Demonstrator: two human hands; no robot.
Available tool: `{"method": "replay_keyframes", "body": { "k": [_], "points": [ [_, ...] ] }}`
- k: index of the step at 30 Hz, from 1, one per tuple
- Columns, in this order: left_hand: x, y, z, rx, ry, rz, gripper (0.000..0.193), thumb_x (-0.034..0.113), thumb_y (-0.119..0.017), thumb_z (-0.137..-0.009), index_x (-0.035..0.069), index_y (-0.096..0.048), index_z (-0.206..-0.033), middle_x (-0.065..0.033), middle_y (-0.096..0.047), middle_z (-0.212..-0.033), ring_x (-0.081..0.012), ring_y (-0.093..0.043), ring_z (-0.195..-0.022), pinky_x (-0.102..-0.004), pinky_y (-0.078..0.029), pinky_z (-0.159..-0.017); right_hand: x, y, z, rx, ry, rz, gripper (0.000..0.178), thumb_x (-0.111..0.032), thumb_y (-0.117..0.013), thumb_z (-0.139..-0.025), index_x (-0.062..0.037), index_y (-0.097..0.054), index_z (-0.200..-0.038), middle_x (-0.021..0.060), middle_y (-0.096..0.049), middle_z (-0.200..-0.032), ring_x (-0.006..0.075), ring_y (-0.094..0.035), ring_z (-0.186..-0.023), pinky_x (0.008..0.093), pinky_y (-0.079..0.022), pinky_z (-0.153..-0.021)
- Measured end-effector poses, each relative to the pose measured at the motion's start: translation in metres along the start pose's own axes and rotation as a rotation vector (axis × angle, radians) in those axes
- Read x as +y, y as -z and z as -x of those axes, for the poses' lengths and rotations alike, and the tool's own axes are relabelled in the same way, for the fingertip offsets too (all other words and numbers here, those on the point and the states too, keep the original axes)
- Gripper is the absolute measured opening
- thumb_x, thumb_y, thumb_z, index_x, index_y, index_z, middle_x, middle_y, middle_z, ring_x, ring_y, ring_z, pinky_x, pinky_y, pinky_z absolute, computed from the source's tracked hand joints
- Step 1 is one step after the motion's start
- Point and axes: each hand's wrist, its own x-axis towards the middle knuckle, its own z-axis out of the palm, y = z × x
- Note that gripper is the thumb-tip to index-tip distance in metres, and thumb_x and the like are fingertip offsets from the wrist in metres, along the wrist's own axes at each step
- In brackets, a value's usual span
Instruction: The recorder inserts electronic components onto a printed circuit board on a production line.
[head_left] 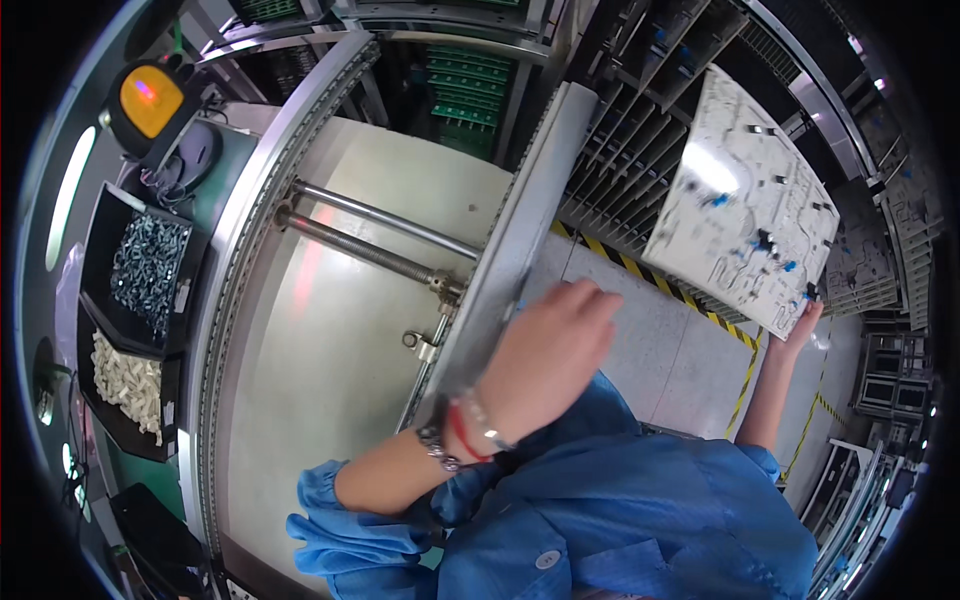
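Close by, at the near edge, is a blue coat point(620, 510). Just past it, the left hand point(560, 335) is next to a long grey rail point(515, 230), with its fingers curled in. It is blurred, so I cannot tell if it has something tucked inside. Off to the right, the right hand point(803, 327) is pinched on the near corner of a big white board point(740, 215). The board is tilted, with little black and blue parts point(765, 240) on its face.

It looks thin and stiff, and I think it is light, since one hand seems to hold it. Its face is shiny, so it may be a bit slippery. The little parts could bend or snap if they get squeezed or bumped. The best place to hold it should be the bare edges, one hand on each side, because one corner alone may let it swing or tip. Fingers should not press on the parts.

Around the far side of the board is a dark rack point(610, 170) with many thin slots. I cannot tell if the two touch. Far off, past the pale table point(330, 400), green boards point(465, 90) sit in rows.
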Motion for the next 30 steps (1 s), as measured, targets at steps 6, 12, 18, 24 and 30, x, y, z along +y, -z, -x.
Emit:
{"method": "replay_keyframes", "body": {
  "k": [6, 12, 18, 24, 30],
  "points": [
    [-0.051, 0.048, -0.036, 0.251, 0.226, -0.016, 0.013, 0.005, -0.055, -0.079, 0.002, -0.061, -0.090, -0.0155, -0.060, -0.083, -0.0323, -0.059, -0.073, -0.0380, -0.048, -0.067, 0.004, -0.031, 0.005, -0.134, -0.129, 0.084, 0.054, -0.043, -0.034, -0.092, 0.0001, -0.050, -0.119, 0.0137, -0.059, -0.113, 0.0269, -0.058, -0.102, 0.0387, -0.046, -0.090],
    [-0.130, 0.045, -0.058, -0.012, 0.209, -0.196, 0.019, 0.004, -0.060, -0.073, 0.003, -0.062, -0.092, -0.0142, -0.059, -0.088, -0.0294, -0.059, -0.083, -0.0371, -0.048, -0.073, 0.004, -0.055, 0.018, -0.289, -0.182, -0.060, 0.049, -0.038, -0.038, -0.091, 0.0002, -0.052, -0.117, 0.0127, -0.059, -0.112, 0.0255, -0.058, -0.100, 0.0371, -0.046, -0.088],
    [-0.137, 0.016, -0.067, -0.135, 0.165, -0.193, 0.022, 0.003, -0.063, -0.069, 0.003, -0.060, -0.092, -0.0131, -0.054, -0.087, -0.0318, -0.055, -0.087, -0.0395, -0.047, -0.075, -0.005, -0.057, 0.029, -0.242, -0.214, -0.039, 0.049, -0.038, -0.039, -0.089, 0.0003, -0.052, -0.116, 0.0119, -0.060, -0.111, 0.0258, -0.059, -0.098, 0.0390, -0.048, -0.084],
    [-0.141, 0.009, -0.068, -0.151, 0.146, -0.098, 0.020, -0.001, -0.063, -0.069, 0.003, -0.057, -0.087, -0.0138, -0.053, -0.085, -0.0334, -0.056, -0.077, -0.0405, -0.046, -0.070, -0.009, -0.065, 0.036, -0.128, -0.211, 0.045, 0.047, -0.037, -0.039, -0.088, 0.0005, -0.053, -0.111, 0.0120, -0.061, -0.106, 0.0245, -0.060, -0.094, 0.0379, -0.049, -0.082],
    [-0.135, 0.000, -0.070, -0.103, 0.056, -0.122, 0.009, 0.001, -0.060, -0.071, 0.002, -0.057, -0.079, -0.0144, -0.055, -0.083, -0.0351, -0.056, -0.076, -0.0418, -0.046, -0.068, -0.019, -0.062, 0.039, -0.247, -0.211, -0.016, 0.044, -0.034, -0.041, -0.088, 0.0014, -0.055, -0.109, 0.0119, -0.063, -0.102, 0.0232, -0.060, -0.094, 0.0359, -0.048, -0.084]
  ]
}}
